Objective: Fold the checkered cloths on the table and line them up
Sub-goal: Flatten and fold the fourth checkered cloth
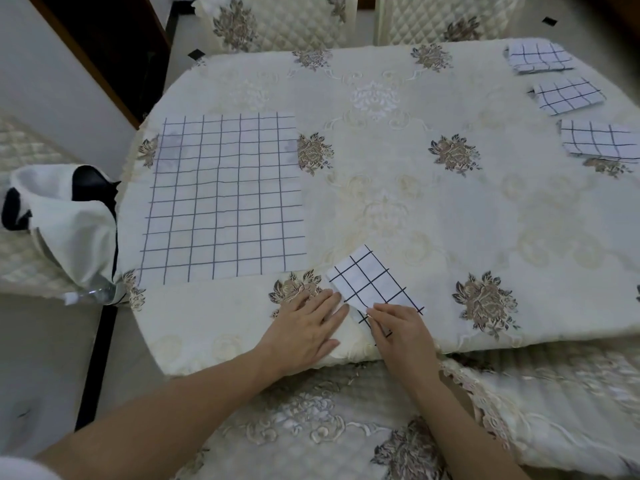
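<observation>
1. Your left hand [304,327] lies flat on the floral tablecloth [415,220], just beyond the near right corner of the big unfolded cloth [225,199]. The fingers are straight and together and hold nothing
2. Those left fingertips touch the left edge of the small folded cloth [372,282], which lies tilted a little to the right of the big unfolded cloth's near right corner, close to it but apart
3. Your right hand [401,336] covers the near corner of the small folded cloth, on the side away from the big unfolded cloth. The fingers are laid forward on the fabric, but you cannot tell whether the thumb pinches the edge underneath
4. The big unfolded cloth is spread flat in a single layer, and the tablecloth's flowers show faintly through it
5. Well to the right of the big unfolded cloth, three folded ones sit in a row, none touching: the far folded cloth [538,58], the middle folded cloth [568,95] and the near folded cloth [597,138]
6. Left of the big unfolded cloth, off the table's edge, a white and black fabric bundle [65,220] sits crumpled
</observation>
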The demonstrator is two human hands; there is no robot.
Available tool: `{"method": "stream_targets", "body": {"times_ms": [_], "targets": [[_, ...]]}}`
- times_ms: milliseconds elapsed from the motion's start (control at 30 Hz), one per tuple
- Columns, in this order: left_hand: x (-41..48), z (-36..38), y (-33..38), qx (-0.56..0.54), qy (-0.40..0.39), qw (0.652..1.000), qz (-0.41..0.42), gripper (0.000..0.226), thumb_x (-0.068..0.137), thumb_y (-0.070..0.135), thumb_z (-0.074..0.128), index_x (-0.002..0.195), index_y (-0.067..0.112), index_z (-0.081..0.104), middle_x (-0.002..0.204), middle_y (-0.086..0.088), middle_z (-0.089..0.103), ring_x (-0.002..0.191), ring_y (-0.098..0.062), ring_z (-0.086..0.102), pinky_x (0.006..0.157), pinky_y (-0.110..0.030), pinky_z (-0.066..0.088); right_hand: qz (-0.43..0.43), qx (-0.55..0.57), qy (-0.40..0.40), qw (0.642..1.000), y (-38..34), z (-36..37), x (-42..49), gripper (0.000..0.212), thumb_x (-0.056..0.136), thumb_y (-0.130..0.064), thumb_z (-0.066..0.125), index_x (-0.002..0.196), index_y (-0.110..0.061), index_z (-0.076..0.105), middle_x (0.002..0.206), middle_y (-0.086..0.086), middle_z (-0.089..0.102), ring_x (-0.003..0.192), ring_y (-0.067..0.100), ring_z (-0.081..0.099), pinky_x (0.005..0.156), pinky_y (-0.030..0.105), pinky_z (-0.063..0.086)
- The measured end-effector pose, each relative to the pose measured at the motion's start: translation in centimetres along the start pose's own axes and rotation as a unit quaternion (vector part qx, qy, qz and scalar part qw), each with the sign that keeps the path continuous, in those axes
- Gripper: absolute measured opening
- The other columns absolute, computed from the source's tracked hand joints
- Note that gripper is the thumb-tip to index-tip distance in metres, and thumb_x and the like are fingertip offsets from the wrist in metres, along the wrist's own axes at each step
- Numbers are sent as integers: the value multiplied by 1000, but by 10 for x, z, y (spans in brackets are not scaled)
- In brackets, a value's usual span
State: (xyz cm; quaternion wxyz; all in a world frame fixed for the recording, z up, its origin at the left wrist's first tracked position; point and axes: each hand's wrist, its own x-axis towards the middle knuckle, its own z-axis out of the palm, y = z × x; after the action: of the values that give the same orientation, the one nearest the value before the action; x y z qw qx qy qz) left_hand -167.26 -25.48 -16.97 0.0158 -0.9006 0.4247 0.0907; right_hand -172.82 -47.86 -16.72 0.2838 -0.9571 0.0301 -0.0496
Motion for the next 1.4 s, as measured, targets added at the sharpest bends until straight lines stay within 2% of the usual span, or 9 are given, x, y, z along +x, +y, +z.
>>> {"method": "stream_targets", "body": {"times_ms": [267, 500, 567, 667, 767, 1033, 1133, 1200, 1400], "targets": [[2, -4, 1, -1, 2, 1000, -1, 61, 103, 53, 29, 151, 15, 35, 155, -12, 37, 146, -29, 31, 115, -51, 31, -51, -58, 11, 997, 2, 6, -6, 16, 90, -23, 71, 104, -19, 76, 109, 1, 70, 103, 22, 54, 82, 36, 54], [18, -16, -3, -53, 123, 990, -55, 34, 98, 36, 44, 121, 16, 59, 124, -6, 58, 112, -25, 56, 95, -42, 43, -60, -106, -1, 992, 2, 11, -8, 30, 90, -40, 61, 114, -25, 72, 117, 2, 62, 106, 26, 53, 76, 41, 51], [30, -19, 0, -51, 139, 987, -59, 33, 97, 35, 46, 121, 17, 58, 125, -7, 57, 112, -25, 56, 93, -41, 44, -60, -112, -4, 992, 1, 10, -7, 30, 91, -40, 62, 116, -26, 70, 118, 2, 61, 105, 26, 53, 75, 40, 50], [57, -20, 3, -42, 116, 992, -25, 45, 100, 38, 38, 139, 17, 49, 149, -7, 45, 133, -25, 45, 108, -42, 37, -53, -107, -8, 993, -1, 10, -7, 30, 92, -39, 59, 118, -26, 69, 119, 2, 60, 105, 26, 53, 76, 40, 49], [85, -17, -2, -8, 78, 996, 29, 56, 105, 39, 31, 156, 17, 28, 166, -6, 18, 152, -22, 18, 122, -45, 19, -40, -108, -12, 993, -3, 10, -4, 26, 95, -38, 54, 110, -26, 71, 117, 1, 60, 105, 25, 53, 77, 39, 48], [116, -2, -24, 33, 21, 994, 105, 62, 106, 49, 11, 160, 22, 0, 168, -2, -5, 154, -20, -6, 124, -47, 8, 39, -108, 19, 993, -21, 4, 14, 22, 92, -26, 43, 96, -17, 62, 95, -2, 59, 88, 22, 53, 73, 38, 46], [118, -2, -24, 15, 11, 994, 112, 65, 105, 50, 16, 159, 22, -6, 167, -1, -12, 153, -19, -12, 125, -46, 6, 76, -82, 73, 991, -40, 15, 28, 36, 94, -24, 42, 120, -8, 61, 123, 9, 61, 116, 27, 55, 98, 45, 48], [117, -5, -24, 28, -1, 992, 120, 74, 103, 51, 26, 159, 19, -10, 166, -4, -18, 152, -21, -16, 125, -47, 6, 87, -76, 63, 991, -52, 27, 40, 53, 99, -30, 39, 144, -4, 45, 152, 13, 41, 143, 27, 35, 118, 43, 32], [118, -7, -25, 36, -6, 991, 126, 73, 103, 50, 26, 159, 18, -9, 166, -5, -16, 152, -23, -18, 125, -44, -2, 150, -84, 15, 985, -44, 58, 49, 74, 102, -57, 21, 159, -11, 9, 167, 4, 6, 154, 16, -1, 125, 43, 13]]}}
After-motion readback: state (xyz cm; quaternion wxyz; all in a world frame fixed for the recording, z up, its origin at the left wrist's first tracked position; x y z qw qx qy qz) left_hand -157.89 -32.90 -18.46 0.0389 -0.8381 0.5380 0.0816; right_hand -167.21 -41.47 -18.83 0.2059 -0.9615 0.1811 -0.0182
